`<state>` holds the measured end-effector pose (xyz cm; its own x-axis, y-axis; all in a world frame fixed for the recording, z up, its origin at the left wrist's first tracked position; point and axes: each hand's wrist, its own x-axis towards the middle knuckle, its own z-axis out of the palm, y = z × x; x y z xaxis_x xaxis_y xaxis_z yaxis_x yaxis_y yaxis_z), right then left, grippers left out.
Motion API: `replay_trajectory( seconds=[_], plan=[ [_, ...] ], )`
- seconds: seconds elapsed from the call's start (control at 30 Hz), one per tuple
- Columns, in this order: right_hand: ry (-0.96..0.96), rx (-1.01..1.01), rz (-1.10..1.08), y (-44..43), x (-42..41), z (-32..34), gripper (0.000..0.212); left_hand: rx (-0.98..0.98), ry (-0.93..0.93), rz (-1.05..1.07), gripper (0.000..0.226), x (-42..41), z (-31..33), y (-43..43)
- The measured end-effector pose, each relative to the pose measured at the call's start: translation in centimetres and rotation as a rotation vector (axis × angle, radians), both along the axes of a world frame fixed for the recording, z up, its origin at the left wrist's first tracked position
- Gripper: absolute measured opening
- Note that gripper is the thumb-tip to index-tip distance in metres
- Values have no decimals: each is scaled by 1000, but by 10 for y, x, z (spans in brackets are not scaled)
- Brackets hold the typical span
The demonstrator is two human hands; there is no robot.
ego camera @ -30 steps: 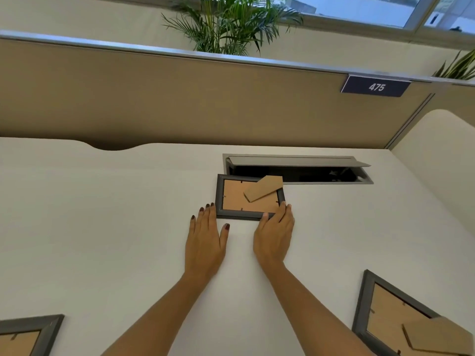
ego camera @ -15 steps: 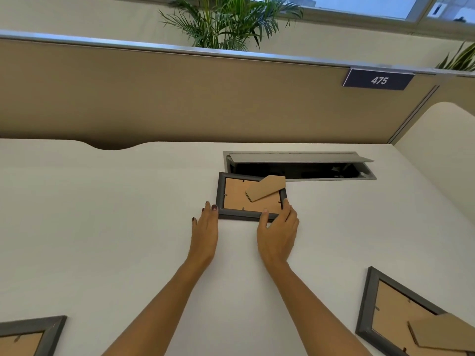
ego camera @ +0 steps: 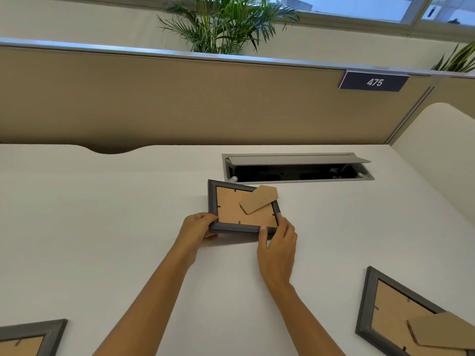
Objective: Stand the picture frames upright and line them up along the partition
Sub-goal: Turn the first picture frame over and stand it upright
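A small dark grey picture frame (ego camera: 231, 228) lies back-up in the middle of the white desk, its brown cardboard stand (ego camera: 259, 199) folded out. Its near edge is raised off the desk and casts a shadow. My left hand (ego camera: 196, 227) grips its near left corner, fingers curled under. My right hand (ego camera: 279, 238) holds its near right corner, thumb on the rim. A larger frame (ego camera: 370, 304) lies back-up at the lower right, and another frame (ego camera: 48, 330) shows at the lower left corner. The tan partition (ego camera: 180, 104) runs along the back of the desk.
An open cable hatch (ego camera: 298, 167) with a raised metal lid is sunk into the desk just behind the held frame. A sign reading 475 (ego camera: 374, 82) hangs on the partition's top rail. Palm plants (ego camera: 226, 24) stand beyond it. A side panel (ego camera: 437, 150) bounds the desk at right.
Both hands went from lying flat on the desk beside the small frame to gripping its near corners. Its near edge has lifted and the frame has turned slightly.
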<state>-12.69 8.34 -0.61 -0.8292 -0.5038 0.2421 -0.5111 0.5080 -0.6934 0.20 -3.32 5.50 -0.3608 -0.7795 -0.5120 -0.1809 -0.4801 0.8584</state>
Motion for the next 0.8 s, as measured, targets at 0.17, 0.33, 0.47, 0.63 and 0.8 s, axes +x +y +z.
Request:
replay_trajectory(
  seconds=[0.17, 0.33, 0.47, 0.63, 0.8],
  plan=[
    [-124, -10, 81, -11, -22, 13, 49, 93, 112, -8, 11, 5, 16, 5],
    [-419, -47, 131, -37, -53, 40, 51, 81, 158, -31, 21, 8, 27, 8],
    [-544, -125, 70, -50, -59, 49, 47, 60, 149, -42, 29, 8, 34, 11],
    [-724, -296, -3, -52, -56, 50, 49, 42, 155, -24, 26, 12, 38, 12],
    [-685, -386, 33, -47, -41, 48, 54, 42, 203, 22, 18, 14, 41, 16]
  ],
)
